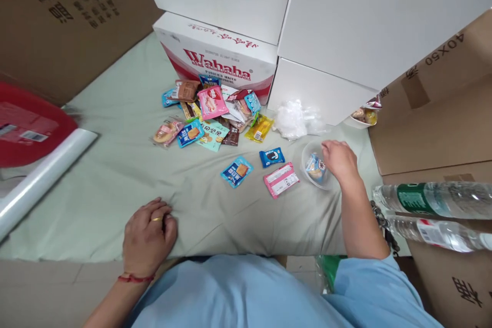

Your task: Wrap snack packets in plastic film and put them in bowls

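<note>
My left hand (148,236) rests on the green cloth near its front edge, fingers curled in with nothing visible in them. On the right, my right hand (342,161) has its fingers bent over the rim of a clear plastic bowl (332,180). Inside that bowl sits a blue-and-clear snack packet (315,168). Just left of the bowl lie a pink-and-white packet (281,180), a dark blue packet (272,157) and a light blue biscuit packet (237,171). Farther back is a heap of snack packets, with a pink packet (212,102) on top.
A Wahaha water carton (226,61) stands behind the heap, beside large white boxes (326,20). Crumpled clear plastic (292,120) lies near them. At right are a small snack-filled tub (361,120) and two water bottles (442,200). A white roll (46,179) and red object (31,123) are left.
</note>
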Demonstrator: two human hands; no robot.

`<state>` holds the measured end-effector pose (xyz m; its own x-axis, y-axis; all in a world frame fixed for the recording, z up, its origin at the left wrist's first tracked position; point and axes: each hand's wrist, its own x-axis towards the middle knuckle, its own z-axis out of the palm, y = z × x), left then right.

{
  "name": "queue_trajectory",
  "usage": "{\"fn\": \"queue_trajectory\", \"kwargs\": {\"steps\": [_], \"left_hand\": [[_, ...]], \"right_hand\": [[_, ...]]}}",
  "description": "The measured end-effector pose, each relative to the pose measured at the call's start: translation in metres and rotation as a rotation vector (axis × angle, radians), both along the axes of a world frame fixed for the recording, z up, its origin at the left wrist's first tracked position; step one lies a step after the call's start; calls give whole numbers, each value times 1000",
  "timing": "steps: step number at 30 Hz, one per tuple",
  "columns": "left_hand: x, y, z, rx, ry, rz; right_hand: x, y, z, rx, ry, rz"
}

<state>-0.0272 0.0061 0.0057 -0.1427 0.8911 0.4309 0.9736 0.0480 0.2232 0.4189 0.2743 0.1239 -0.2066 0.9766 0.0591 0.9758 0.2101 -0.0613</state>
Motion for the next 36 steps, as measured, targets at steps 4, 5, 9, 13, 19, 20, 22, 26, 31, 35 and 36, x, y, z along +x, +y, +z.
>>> {"fn": "queue_trajectory", "kwargs": {"steps": [4,5,9,13,19,20,22,26,31,35,36], "left_hand": [[1,2,-1,7,-9,-3],[1,2,-1,8,-14,-6],[0,1,-1,-1,-25,-2],[5,0,5,-9,-108,9],[41,27,34,-10,-515,-87],[50,35,41,-63,-622,-153],[68,55,52,-186,-874,-263],[99,84,61,-456,-1521,-475],[108,84,48,-659,-1784,-416],[89,69,41,-666,-1672,-324],[83,66,41,-657,-1651,-326]], "right_hand": [[-43,28,22,157,151,262],[-56,34,22,167,140,335],[-97,56,12,157,-34,466],[-96,58,17,180,122,388],[-83,-15,40,-37,918,47],[-89,-33,37,-128,1069,-33],[-106,-71,23,-365,1327,-174],[-141,-137,-13,-764,1536,-376],[-154,-176,-38,-780,1503,-475],[-155,-186,-42,-446,1419,-457],[-155,-188,-42,-377,1421,-448]]}}
